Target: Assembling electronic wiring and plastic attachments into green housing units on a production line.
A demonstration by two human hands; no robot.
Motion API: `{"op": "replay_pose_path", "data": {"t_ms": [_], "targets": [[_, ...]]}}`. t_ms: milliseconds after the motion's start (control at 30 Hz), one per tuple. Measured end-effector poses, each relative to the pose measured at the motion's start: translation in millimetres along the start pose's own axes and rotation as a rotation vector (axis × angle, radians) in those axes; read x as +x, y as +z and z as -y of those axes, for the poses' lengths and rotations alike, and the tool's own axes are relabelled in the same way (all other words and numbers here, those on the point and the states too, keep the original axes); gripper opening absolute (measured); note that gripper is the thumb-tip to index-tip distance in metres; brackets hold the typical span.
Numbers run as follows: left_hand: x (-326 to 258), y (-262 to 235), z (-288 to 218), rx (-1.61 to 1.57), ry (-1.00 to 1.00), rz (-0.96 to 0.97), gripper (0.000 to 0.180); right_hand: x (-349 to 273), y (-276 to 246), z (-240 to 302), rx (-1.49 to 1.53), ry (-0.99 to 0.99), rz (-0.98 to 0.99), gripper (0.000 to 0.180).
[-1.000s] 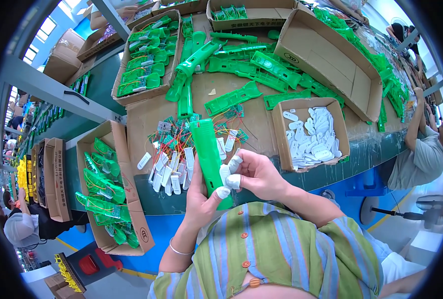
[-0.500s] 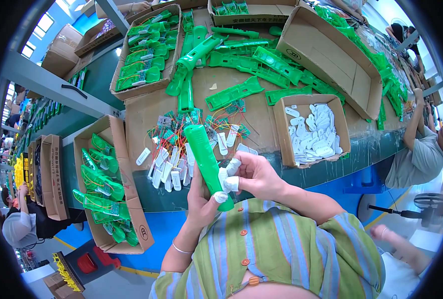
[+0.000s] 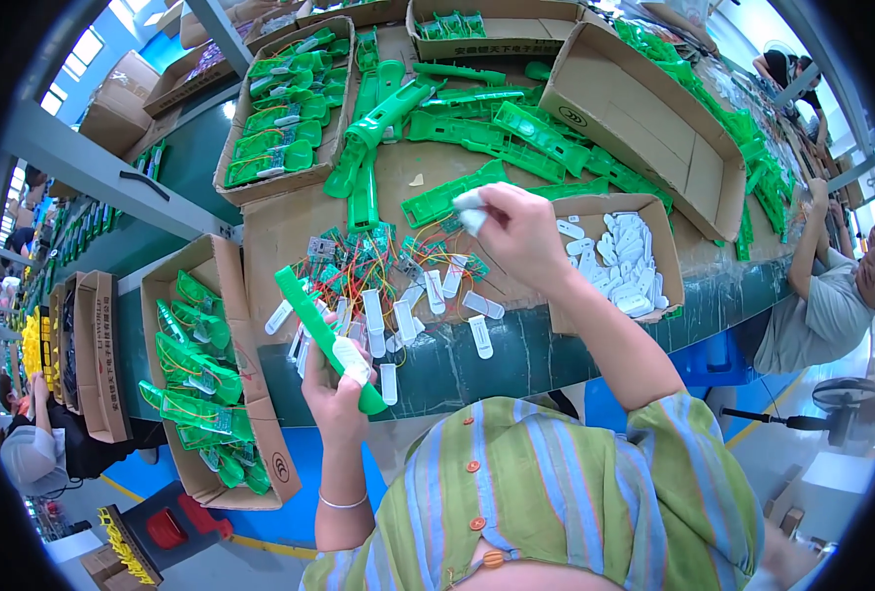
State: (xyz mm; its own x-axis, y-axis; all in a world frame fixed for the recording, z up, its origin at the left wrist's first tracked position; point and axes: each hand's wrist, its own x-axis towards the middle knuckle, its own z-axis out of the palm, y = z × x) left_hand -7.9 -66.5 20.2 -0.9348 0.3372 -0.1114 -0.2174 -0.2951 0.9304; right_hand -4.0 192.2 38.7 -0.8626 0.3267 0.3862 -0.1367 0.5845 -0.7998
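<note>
Head view: left hand (image 3: 337, 394) grips long green plastic housing (image 3: 321, 333); right hand (image 3: 516, 231) pinches small white plastic piece (image 3: 469, 207) above cardboard-covered bench (image 3: 280, 236).

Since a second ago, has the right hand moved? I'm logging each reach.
Yes. The right hand has left the green strip held in the left hand and gone forward over the bench, beside the box of white pieces.

I see bright, even light with window glare at eleven and two o'clock; shadows stay soft, and straight edges bend into the black rim.
</note>
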Motion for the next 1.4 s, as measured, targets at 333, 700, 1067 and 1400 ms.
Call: {"op": "replay_pose_path", "data": {"t_ms": [333,700,1067,1400], "targets": [[9,7,4,0.014,0.054,-0.008,0.062,-4,60,-24,-0.497,-0.273,0.220,0.025],[41,67,-8,-0.417,-0.007,0.411,0.065,-12,-15,25,0.871,0.188,0.375,0.022],[37,80,-18,-0.348,0.042,0.390,0.064,-17,-40,58,0.176,-0.196,-0.040,0.028],[26,86,-32,-0.138,0.212,0.412,0.066,-25,-39,63,0.426,0.062,0.073,0.015]]}}
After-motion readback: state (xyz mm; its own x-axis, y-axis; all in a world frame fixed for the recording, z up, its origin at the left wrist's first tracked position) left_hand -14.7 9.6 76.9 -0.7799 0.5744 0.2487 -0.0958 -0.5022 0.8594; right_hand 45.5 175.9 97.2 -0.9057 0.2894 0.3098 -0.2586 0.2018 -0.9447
